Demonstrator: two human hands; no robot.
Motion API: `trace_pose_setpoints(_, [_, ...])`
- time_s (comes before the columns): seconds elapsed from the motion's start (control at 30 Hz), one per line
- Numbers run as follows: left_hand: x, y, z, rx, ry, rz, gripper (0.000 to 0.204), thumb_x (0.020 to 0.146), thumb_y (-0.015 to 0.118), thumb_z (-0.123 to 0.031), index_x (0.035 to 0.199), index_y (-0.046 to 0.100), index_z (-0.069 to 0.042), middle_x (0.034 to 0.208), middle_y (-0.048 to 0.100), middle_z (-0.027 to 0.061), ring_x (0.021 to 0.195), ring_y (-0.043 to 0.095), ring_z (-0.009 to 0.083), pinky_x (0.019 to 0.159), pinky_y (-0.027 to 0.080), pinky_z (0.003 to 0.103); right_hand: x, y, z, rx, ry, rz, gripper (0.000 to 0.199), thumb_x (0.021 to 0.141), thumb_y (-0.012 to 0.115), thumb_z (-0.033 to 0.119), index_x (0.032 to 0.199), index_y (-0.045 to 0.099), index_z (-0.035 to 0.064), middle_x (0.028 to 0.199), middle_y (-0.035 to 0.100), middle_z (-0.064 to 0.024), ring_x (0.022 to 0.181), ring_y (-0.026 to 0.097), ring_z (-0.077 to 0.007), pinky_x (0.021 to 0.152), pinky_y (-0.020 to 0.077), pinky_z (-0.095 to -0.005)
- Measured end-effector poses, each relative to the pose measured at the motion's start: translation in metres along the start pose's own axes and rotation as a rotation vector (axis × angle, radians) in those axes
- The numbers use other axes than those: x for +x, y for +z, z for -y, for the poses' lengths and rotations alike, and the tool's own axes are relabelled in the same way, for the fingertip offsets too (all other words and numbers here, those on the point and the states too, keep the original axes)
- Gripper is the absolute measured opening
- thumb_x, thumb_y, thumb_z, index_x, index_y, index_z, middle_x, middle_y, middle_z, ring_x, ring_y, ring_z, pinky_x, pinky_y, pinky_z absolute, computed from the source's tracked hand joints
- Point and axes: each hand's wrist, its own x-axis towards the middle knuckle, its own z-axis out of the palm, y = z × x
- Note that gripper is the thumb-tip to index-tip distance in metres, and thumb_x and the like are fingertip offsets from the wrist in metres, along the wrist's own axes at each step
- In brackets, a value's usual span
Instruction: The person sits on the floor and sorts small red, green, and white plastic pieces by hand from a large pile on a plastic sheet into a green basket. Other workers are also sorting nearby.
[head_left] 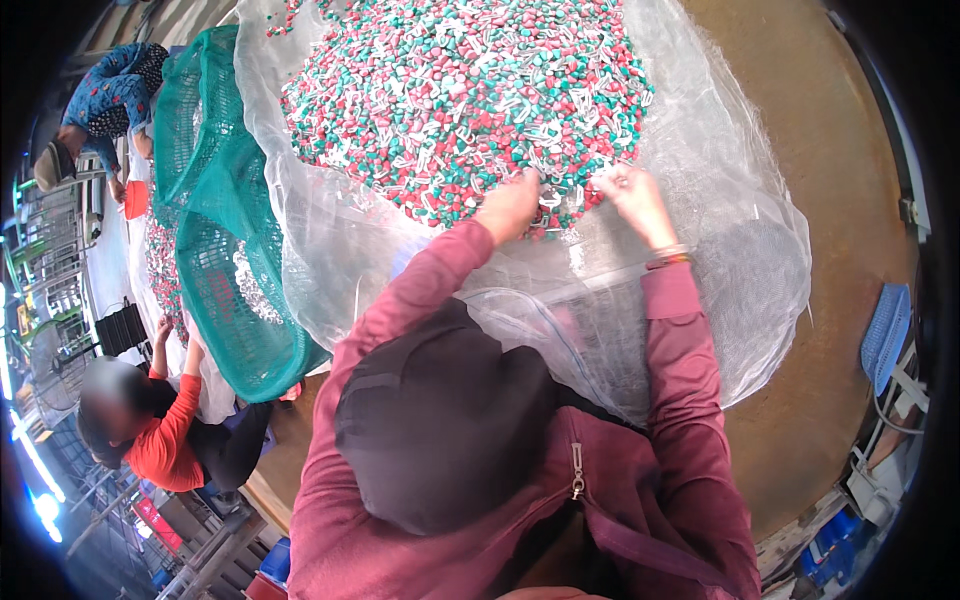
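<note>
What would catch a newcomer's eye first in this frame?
The big heap of small red, teal and white plastic pieces on a clear plastic sheet fills the top centre. At its near edge the left hand and right hand, in maroon sleeves, pick among the pieces. To the left lies a green mesh bag, with another person in red beside it.

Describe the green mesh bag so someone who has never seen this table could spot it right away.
Start at the big round brown table and the heap of small red, teal and white plastic pieces on clear sheeting. Just to its left lies the green mesh bag, the only coloured netting beside the see-through plastic.
</note>
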Motion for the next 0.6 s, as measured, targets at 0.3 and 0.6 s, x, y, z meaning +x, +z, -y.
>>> trace_pose_setpoints(0.3, [-0.038,-0.109,0.008,-1.565,-0.256,0.207,0.012,0.096,0.045,-0.020,0.096,0.047,-0.008,0.066,0.040,-0.0015,0.049,0.035,0.0039,0.036,0.025,0.021,-0.001,0.070,-0.045,-0.657,-0.109,-0.074,0.009,0.076,0.059,0.008,0.079,0.062,0.0007,0.076,0.063,-0.0224,0.078,0.064,-0.0395,0.067,0.0500,-0.0476])
trace_pose_setpoints(0.6, [-0.015,-0.106,0.001,-1.569,-0.094,0.259,0.028,0.087,0.047,-0.023,0.099,0.058,-0.001,0.072,0.052,0.0031,0.048,0.044,0.0068,0.035,0.031,0.021,0.002,0.004,-0.013,1.111,0.254,0.429,0.009,0.081,0.061,0.008,0.082,0.054,0.0036,0.064,0.047,-0.0005,0.053,0.041,-0.0047,0.035,0.0247,-0.0184])
